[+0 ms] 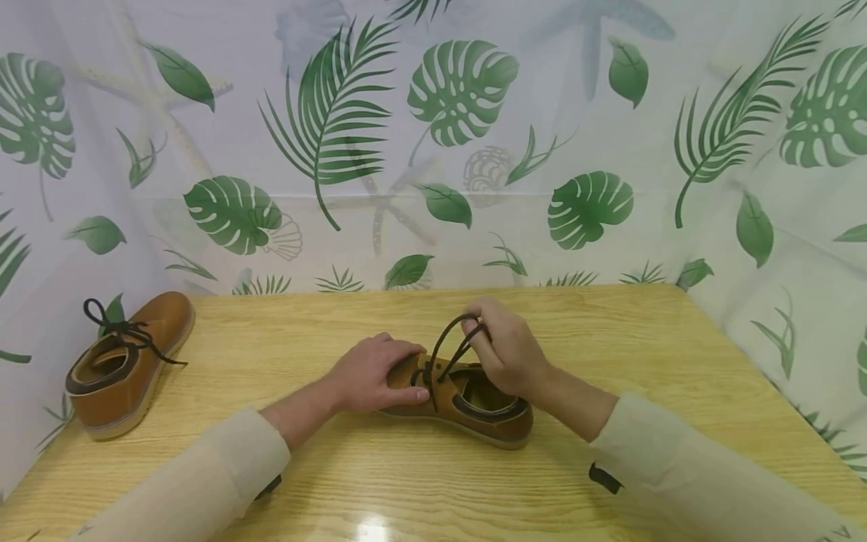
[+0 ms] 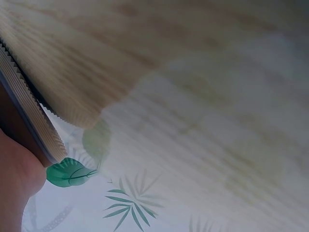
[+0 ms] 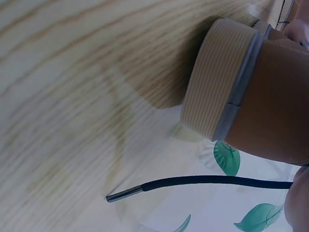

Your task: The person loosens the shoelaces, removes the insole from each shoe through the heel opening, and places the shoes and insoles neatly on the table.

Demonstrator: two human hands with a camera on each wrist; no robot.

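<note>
A brown leather shoe (image 1: 450, 400) lies on the table in the middle of the head view, toe to the left and heel to the right. My left hand (image 1: 371, 376) grips its toe end, with the thumb along the near side and the other fingers over the far side. Above the shoe's opening, my right hand (image 1: 509, 350) pinches the black shoelace (image 1: 463, 348), which rises from the eyelets in a raised arc. In the right wrist view a lace end with a metal tip (image 3: 124, 194) sticks out from the hand, below the shoe heel (image 3: 270, 101).
A matching brown shoe (image 1: 108, 410) with its black lace tied in a bow stands at the table's left edge. The wood-grain table (image 1: 420, 489) ends at a leaf-print cloth (image 1: 379, 248) behind and at both sides.
</note>
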